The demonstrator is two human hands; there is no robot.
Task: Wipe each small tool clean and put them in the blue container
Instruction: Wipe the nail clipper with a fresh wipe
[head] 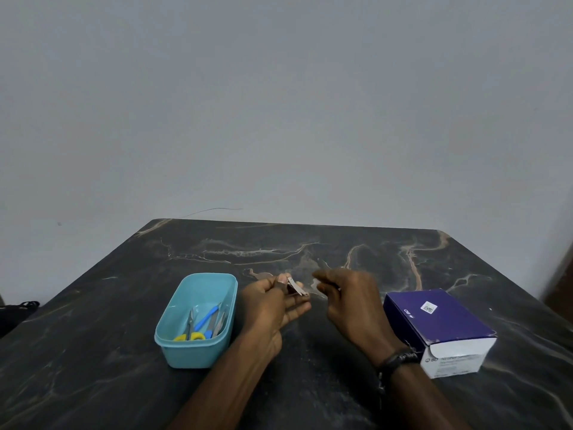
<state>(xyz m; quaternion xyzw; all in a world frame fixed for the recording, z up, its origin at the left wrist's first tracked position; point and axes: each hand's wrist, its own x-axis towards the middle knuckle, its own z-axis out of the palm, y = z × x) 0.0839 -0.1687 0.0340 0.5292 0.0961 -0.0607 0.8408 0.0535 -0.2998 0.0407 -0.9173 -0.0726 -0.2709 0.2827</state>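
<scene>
Pinching a small silvery metal tool [296, 288], which looks to us like a nail clipper, the thumb and curled fingers of the left hand [273, 302] hold it above the table, just to the right of the blue container [173, 346]. The right hand [347, 302] hangs close beside it with its fingers curled inward; something pale shows at their tips, yet we cannot tell what it is or whether they truly grip it. The two hands are near one another but apart.

Moving outward, we see a dark band [398, 360] on the right wrist. Left of the left hand, the blue container stands upright on the dark marbled table [93, 352], and inside it lie several small tools: scissors with yellow handles [190, 336], a piece with a bright blue handle [207, 316] and a few slim metal implements [220, 322] leaning toward its right wall.

To the right of the right hand a dark purple and white box [440, 327] lies on the table. We read "BD" on its purple side and again on its white end, where the next word seems to be "Alcohol"; the rest is too blurred to read. A small white sticker with a square code sits on its top.

A plain grey wall [279, 103] rises behind the table.
</scene>
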